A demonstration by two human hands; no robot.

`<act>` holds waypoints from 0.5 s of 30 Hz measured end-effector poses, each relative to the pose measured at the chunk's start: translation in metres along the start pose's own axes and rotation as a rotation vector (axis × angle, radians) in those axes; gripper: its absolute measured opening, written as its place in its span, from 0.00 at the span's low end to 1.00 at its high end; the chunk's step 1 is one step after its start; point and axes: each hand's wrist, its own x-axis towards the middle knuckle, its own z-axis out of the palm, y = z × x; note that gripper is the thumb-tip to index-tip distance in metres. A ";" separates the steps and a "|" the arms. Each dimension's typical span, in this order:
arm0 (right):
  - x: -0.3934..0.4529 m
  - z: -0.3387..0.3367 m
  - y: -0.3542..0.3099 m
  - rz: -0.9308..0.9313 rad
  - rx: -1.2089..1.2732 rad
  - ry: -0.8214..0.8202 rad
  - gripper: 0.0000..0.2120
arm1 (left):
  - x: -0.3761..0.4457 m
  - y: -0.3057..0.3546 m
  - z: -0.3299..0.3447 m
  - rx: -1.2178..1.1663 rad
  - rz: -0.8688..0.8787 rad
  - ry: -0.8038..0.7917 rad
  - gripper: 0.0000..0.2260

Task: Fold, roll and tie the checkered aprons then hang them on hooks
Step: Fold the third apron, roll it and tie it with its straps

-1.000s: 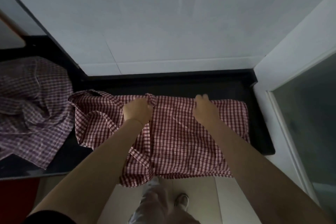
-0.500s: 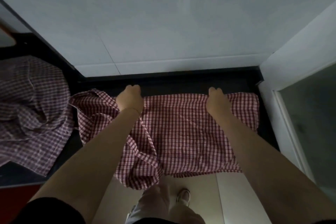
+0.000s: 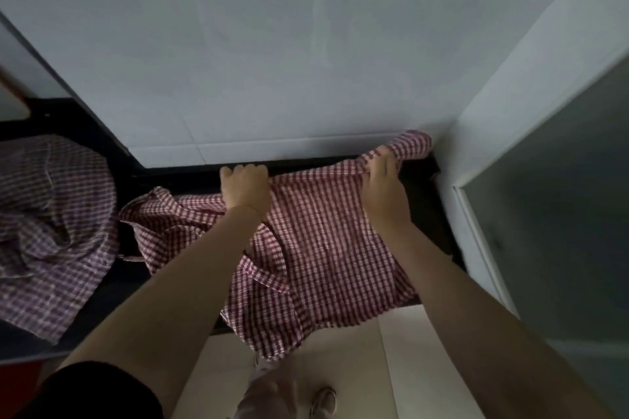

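Note:
A red-and-white checkered apron (image 3: 323, 248) lies across the black countertop (image 3: 425, 214), and its near edge hangs over the front. My left hand (image 3: 243, 189) grips the apron's far edge with curled fingers. My right hand (image 3: 383, 184) pinches the far edge further right and holds it lifted, with a bunched corner reaching the white wall. The apron's left part lies crumpled toward the counter's left.
A second checkered apron (image 3: 51, 231) lies heaped on the counter at the left. White tiled wall (image 3: 306, 61) rises straight behind. A white frame with a dark glass panel (image 3: 561, 214) closes the right side. Pale floor and my shoe (image 3: 323, 401) show below.
Both hands have moved away from me to the back of the counter, pulling the apron's far edge with them. The right hand has lifted its corner up against the wall.

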 end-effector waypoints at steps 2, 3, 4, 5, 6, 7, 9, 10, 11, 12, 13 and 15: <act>-0.014 0.000 0.014 0.006 -0.071 -0.123 0.13 | -0.014 -0.002 0.005 0.039 0.048 0.251 0.09; -0.020 -0.004 0.018 0.001 -0.166 -0.211 0.12 | -0.022 0.000 0.008 0.054 0.103 0.336 0.10; -0.027 -0.007 0.022 0.016 -0.278 -0.346 0.10 | -0.030 0.003 0.012 0.050 0.171 0.273 0.10; -0.033 -0.013 0.022 0.072 -0.379 -0.549 0.10 | -0.037 0.007 0.016 0.030 0.239 0.098 0.10; -0.038 -0.018 0.022 0.139 -0.450 -0.785 0.11 | -0.043 0.010 0.020 0.021 0.267 -0.170 0.10; -0.038 -0.024 0.019 0.203 -0.504 -1.001 0.12 | -0.046 0.014 0.023 -0.020 0.262 -0.441 0.10; -0.036 -0.028 0.014 0.290 -0.542 -1.236 0.12 | -0.052 0.020 0.028 -0.180 0.138 -0.839 0.15; -0.033 -0.025 0.012 0.296 -0.527 -1.214 0.13 | -0.054 0.022 0.029 -0.241 0.095 -0.821 0.15; -0.030 -0.018 0.013 0.286 -0.481 -1.113 0.13 | -0.054 0.025 0.030 -0.286 0.045 -0.695 0.14; -0.024 -0.009 0.013 0.268 -0.433 -0.966 0.13 | -0.052 0.026 0.031 -0.309 -0.021 -0.509 0.12; -0.020 -0.003 0.011 0.252 -0.399 -0.823 0.12 | -0.049 0.025 0.032 -0.314 -0.073 -0.331 0.11; -0.015 0.011 0.011 0.178 -0.326 -0.600 0.13 | -0.045 0.019 0.037 -0.272 -0.052 -0.173 0.10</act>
